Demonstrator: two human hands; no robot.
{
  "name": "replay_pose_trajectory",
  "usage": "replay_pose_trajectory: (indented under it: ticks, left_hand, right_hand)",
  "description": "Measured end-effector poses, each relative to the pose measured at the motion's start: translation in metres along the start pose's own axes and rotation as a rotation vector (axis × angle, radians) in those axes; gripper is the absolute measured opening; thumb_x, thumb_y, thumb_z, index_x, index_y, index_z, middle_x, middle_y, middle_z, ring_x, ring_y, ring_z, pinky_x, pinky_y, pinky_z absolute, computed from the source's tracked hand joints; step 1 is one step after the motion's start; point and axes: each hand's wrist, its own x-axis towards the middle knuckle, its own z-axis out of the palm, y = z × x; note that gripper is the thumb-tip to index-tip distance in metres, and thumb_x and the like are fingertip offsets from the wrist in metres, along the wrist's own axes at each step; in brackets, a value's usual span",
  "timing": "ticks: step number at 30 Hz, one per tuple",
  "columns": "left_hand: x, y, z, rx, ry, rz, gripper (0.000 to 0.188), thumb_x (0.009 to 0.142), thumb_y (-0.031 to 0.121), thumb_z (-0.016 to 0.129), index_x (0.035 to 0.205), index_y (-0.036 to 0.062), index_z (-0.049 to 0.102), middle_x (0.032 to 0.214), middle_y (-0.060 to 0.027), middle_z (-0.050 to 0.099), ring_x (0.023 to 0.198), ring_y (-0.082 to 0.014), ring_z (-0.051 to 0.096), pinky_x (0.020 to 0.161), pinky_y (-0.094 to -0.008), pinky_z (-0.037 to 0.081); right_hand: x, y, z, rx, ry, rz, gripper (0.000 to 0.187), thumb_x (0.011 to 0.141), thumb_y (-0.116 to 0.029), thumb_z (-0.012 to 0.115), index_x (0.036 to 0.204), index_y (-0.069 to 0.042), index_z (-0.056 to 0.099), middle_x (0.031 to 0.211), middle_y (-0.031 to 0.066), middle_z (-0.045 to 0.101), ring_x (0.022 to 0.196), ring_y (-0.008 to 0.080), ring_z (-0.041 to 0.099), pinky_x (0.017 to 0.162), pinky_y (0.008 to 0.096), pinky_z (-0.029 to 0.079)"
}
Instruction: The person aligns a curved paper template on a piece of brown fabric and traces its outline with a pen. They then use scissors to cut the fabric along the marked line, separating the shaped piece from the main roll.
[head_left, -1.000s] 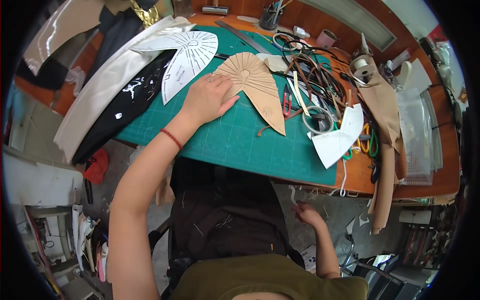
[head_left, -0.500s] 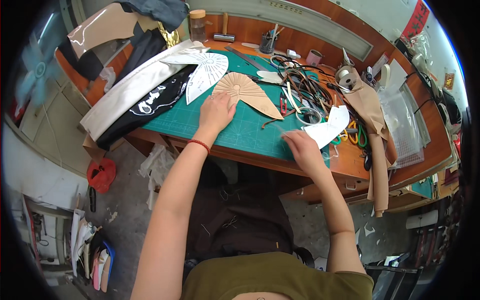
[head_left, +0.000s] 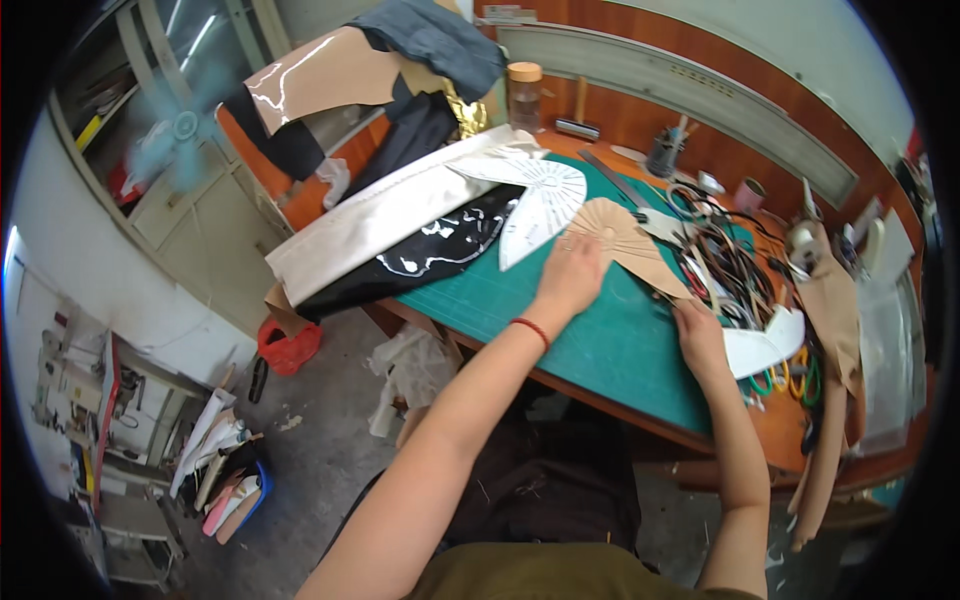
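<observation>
Head-worn fisheye, steeply down over workbench

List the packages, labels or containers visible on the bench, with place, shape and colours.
Jar: back of the bench, clear cylinder, tan lid.
Dark cup: back right, round, holding tools.
Small pink pot: right of the cup, round.
No readable labels or screens show.

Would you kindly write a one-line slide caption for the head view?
Left hand pressing a tan fan-shaped leather piece onto a green cutting mat, right hand beside a white cut-out.
</observation>
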Motion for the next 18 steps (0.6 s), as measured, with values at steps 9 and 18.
replay_pose_trajectory:
  ticks: [9,18]
  left_hand:
    - [0.053,-0.028,0.043,0.031,0.084,-0.07,0.039,0.086,0.018,0.058,0.117,-0.0039,0.053,0.119,-0.0184,0.059,0.12,-0.0339,0.049,0.104,-0.0461,0.037]
    - [0.049,0.006,-0.024,-0.56,0.188,0.091,0.021,0.083,0.015,0.064,0.099,0.0024,0.063,0.092,-0.0123,0.067,0.093,-0.0313,0.062,0.087,-0.04,0.046]
  right_hand:
    - [-0.001,-0.027,-0.015,0.187,0.049,0.055,0.011,0.089,-0.007,0.057,0.097,-0.003,0.064,0.068,0.0112,0.061,0.065,0.0283,0.062,0.06,0.0371,0.047]
    - [-0.018,-0.042,-0.016,0.696,-0.491,-0.07,0.026,0.089,-0.012,0.059,0.065,-0.002,0.063,0.058,0.0066,0.061,0.048,0.0197,0.059,0.046,0.031,0.044]
